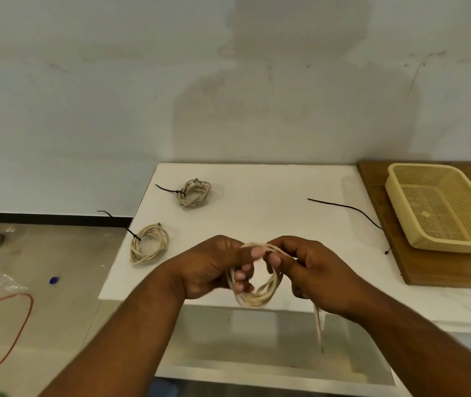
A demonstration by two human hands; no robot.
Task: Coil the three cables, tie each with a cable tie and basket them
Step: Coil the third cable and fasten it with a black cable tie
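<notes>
above the near edge of the white table (pixel 257 213), the left hand (pixel 214 267) and right hand (pixel 317 276) hold a half-wound beige cable (pixel 257 299), fingers of both closed on its loops while one loose end hangs below the right hand. two coiled cables (pixel 149 243) (pixel 194 193), each tied with a black tie, lie at the table's left. a loose cable tie (pixel 349 209) lies near the empty basket (pixel 440 207) on a wooden board (pixel 435 267).

Three cream cables: one coil (pixel 254 293) held between left hand (pixel 214 267) and right hand (pixel 314 270), two tied coils (pixel 149 243) (pixel 194 193) beyond the left hand; one loose tie (pixel 349 209) and one basket (pixel 443 207) beyond the right.
</notes>
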